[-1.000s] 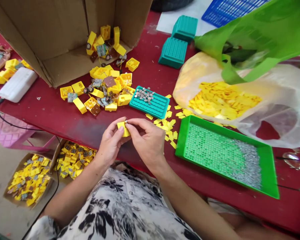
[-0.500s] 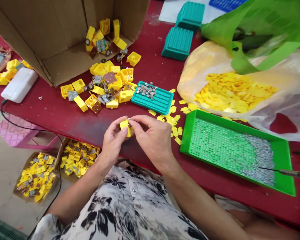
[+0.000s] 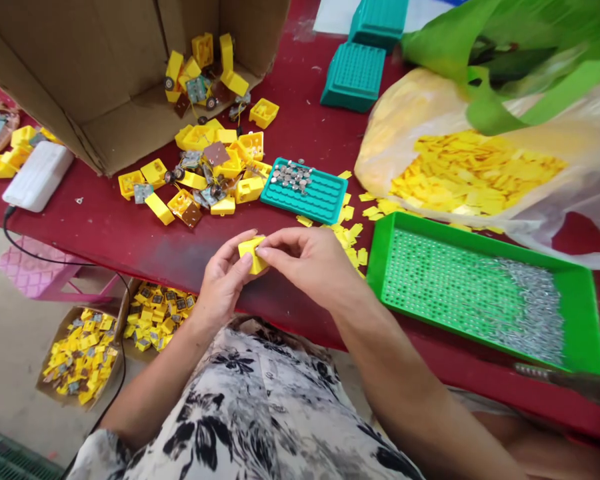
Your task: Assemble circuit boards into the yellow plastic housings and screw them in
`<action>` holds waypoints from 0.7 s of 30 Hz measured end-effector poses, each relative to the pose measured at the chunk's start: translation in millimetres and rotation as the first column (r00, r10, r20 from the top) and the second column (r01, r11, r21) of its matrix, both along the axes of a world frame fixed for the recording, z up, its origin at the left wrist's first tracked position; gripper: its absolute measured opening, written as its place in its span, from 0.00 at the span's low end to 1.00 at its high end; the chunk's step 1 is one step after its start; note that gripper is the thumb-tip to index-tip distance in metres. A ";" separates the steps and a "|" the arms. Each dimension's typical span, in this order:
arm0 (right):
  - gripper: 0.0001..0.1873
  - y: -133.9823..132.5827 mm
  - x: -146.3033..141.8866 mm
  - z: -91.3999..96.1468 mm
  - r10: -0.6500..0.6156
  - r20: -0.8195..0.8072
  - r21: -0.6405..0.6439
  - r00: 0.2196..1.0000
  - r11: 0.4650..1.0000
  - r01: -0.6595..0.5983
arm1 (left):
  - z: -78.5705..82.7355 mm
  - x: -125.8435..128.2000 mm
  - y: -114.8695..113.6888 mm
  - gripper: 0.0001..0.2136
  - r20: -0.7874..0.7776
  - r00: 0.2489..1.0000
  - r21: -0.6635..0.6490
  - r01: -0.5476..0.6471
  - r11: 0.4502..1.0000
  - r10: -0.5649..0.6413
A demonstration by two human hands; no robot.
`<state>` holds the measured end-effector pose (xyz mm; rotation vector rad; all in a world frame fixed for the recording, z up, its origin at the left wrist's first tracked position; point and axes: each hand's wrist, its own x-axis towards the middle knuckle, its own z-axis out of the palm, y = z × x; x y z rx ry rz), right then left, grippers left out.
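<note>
- Your left hand (image 3: 225, 272) has thumb and fingers clamped on one yellow casing (image 3: 251, 246), held nearer you than the teal tray (image 3: 320, 201) and slightly to its left.
- Your right hand (image 3: 316, 267) pinches at the casing's right edge, thumb and finger drawn together; you cannot tell whether a small piece hides between them.
- Just now the casing has tipped to show more of its upper face, and the metal bit at your right fingertips has gone from sight. That suggests you are pressing at that edge, though whether the bit is seated cannot be told.
- Counted: two hands, one held casing, one teal tray; its metal discs (image 3: 291, 176) are too crowded to number.
- Beyond the teal tray, two upturned teal containers (image 3: 354, 77).
- Right of it, one green tray (image 3: 583, 333) and one plastic bag (image 3: 387, 137).
- Left of it, one large cardboard box (image 3: 115, 60) and one white device (image 3: 39, 177).
</note>
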<state>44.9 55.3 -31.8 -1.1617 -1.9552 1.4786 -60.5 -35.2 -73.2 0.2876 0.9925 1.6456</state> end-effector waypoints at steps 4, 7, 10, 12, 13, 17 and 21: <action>0.03 0.9 -2.1 -3.0 0.017 0.137 0.074 0.990 0.997 -0.027 | -2.3 -3.1 -1.2 0.17 -0.058 0.996 0.014 0.062 0.998 -0.061; 0.05 2.2 -0.5 -0.1 -0.022 0.122 0.071 0.992 0.997 0.013 | -2.2 -6.5 -1.1 0.17 -0.005 0.995 0.013 0.105 0.994 -0.105; 0.10 15.0 9.3 7.3 -0.118 -0.018 0.084 0.993 0.989 0.120 | -0.5 -9.9 -0.6 0.18 0.066 0.987 -0.006 0.149 0.989 -0.148; 0.09 33.5 18.1 10.5 -0.240 -0.061 0.200 0.969 0.948 0.247 | 0.8 -12.1 -0.3 0.19 0.103 0.982 -0.008 0.163 0.987 -0.161; 0.07 45.3 21.8 10.6 -0.310 -0.055 0.284 0.949 0.906 0.313 | 1.4 -13.2 -0.2 0.19 0.116 0.980 -0.007 0.166 0.986 -0.164; 0.07 95.1 25.5 -0.2 -0.362 0.155 0.571 0.919 0.792 0.216 | 1.9 -17.1 0.4 0.17 0.151 0.978 0.008 0.146 0.989 -0.145; 0.11 120.3 15.9 -20.0 -0.299 0.341 0.652 0.891 0.758 0.005 | 0.1 -18.9 1.2 0.17 0.165 0.976 0.023 0.140 0.990 -0.142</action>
